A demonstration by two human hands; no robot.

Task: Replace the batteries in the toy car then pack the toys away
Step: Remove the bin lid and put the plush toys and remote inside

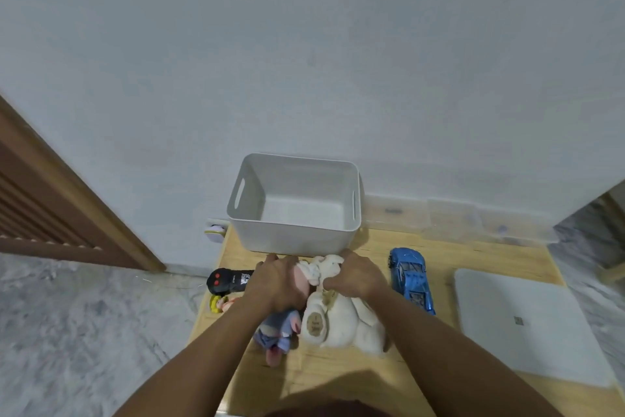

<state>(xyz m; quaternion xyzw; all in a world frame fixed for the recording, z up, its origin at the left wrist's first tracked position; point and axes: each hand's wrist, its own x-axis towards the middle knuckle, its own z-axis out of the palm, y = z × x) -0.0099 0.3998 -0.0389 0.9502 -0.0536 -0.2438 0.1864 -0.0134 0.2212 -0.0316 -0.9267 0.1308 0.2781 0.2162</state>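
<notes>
An empty white storage bin stands at the back of the wooden table, against the wall. In front of it my left hand grips a pink and blue-grey plush toy. My right hand grips a white plush rabbit near its head. The two toys hang together just above the table. The blue toy car lies on the table to the right of my right hand. A black remote control lies left of my left hand.
A small yellow-haired doll lies by the remote at the table's left edge. The bin's white lid lies flat at the right. A white and yellow object sits behind the bin's left corner. A marble floor surrounds the low table.
</notes>
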